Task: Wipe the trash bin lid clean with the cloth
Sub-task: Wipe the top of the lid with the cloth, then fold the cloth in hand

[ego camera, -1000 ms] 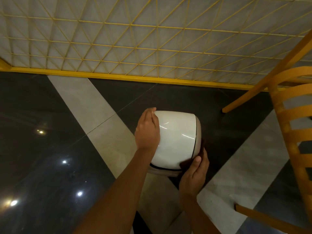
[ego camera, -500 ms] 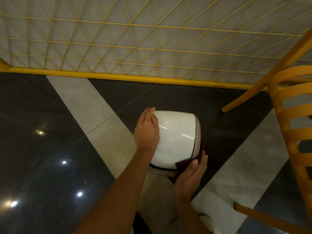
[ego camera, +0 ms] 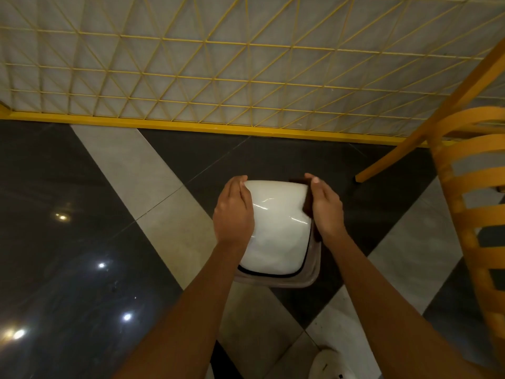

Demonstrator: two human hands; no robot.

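The trash bin lid is sitting on the bin on the floor, in the middle of the view, between the person's two hands. The left hand is resting on the lid's left side with its fingers straight and together, holding nothing. The right hand is lying along the lid's right edge, its fingers fairly flat, pressing the cloth against the lid near its far right corner.

The lid is looking white, domed and glossy, with thin streaks of light crossing it and a dark seam running round its near edge. The cloth is showing as a dark brown strip.

Most of the cloth is lying hidden under the right hand, and the bin's body is hiding beneath the lid. A yellow chair is standing to the right, cut off by the frame.
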